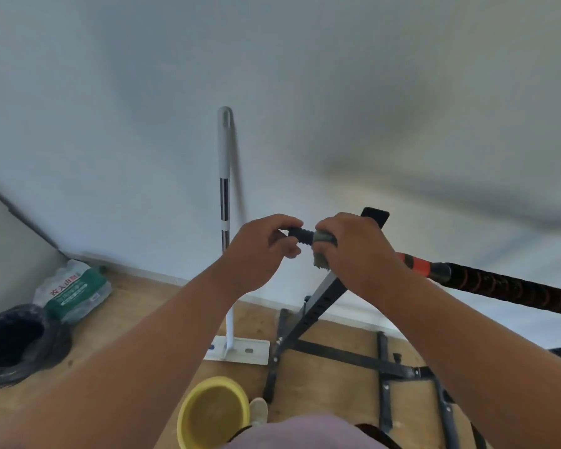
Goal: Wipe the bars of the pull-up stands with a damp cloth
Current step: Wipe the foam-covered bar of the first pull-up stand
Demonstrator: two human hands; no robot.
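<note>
1. Fingers of the left hand (259,251) curl round the end of a short black ribbed grip (300,235), pinching it between thumb and fingertips.
2. Close beside it, the right hand (357,254) is clamped on a grey-green damp cloth (324,246) wrapped around the same grip; a corner of the cloth hangs below the palm.
3. A bare stretch of ribbed grip shows between the two hands, which are close together but not touching.
4. The grip belongs to a dark grey metal pull-up stand (318,306), whose perforated upright slants down from under the right hand to crossed base bars on the wooden floor (149,306).
5. A long black bar with red spiral bands and an orange collar (486,281) runs off to the right from behind the right wrist.
6. A white and chrome mop handle (224,202) leans against the white wall (272,76), left of the hands.
7. A yellow round plastic basin (212,413) sits on the floor below the forearms.
8. Far left lie a green-and-white plastic-wrapped pack (75,291) and a black-lined round bin (20,341).
</note>
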